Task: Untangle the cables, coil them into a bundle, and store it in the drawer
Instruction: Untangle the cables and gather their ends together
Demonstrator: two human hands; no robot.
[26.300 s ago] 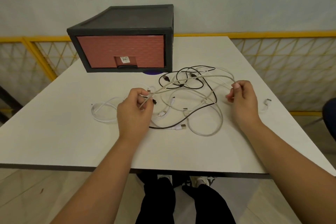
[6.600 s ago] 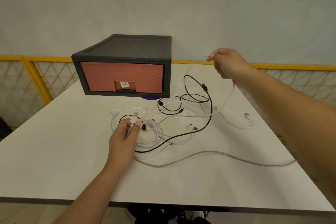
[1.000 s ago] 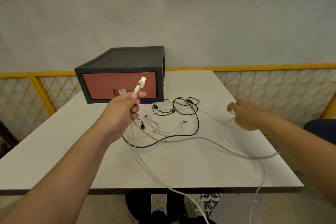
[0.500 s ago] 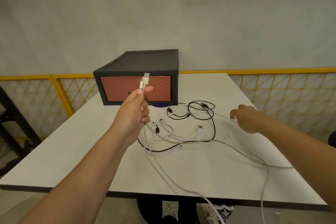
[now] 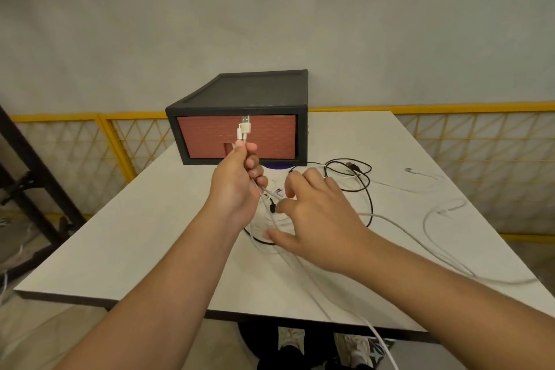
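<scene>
so, left hand [image 5: 237, 186] is gripping white cable ends, fingers curled round them, with two usb plugs [image 5: 244, 129] sticking up above the thumb, raised off the table [image 5: 150, 234]. just beyond this hand the drawer [image 5: 270, 138] is sitting shut, red front facing the person. the tangle [image 5: 267, 204] of white and black strands is lying between the two hands, partly under the left one.

right hand [image 5: 318, 213] is hovering spread wide over the tangle, gripping nothing visible; cannot tell if the fingertips are touching a strand. black cable [image 5: 368, 189] is looping just beyond and right of this hand. a loose white cable [image 5: 432, 207] is trailing well off to its right. another white run [image 5: 381, 342] is hanging over the near table edge below the right forearm.

risks, as a judgement:
- lifting the left hand further is probably tightening any knot in the tangle, since the black loop is threading through the white strands.
- the run hanging off the edge is adding weight, possibly dragging strands off the table or slipping the plugs out of the grip.
- the right hand grabbing a whole clump instead of one strand is likely making the snarl worse.
- the drawer is not yet open, and both hands are getting busy.
</scene>
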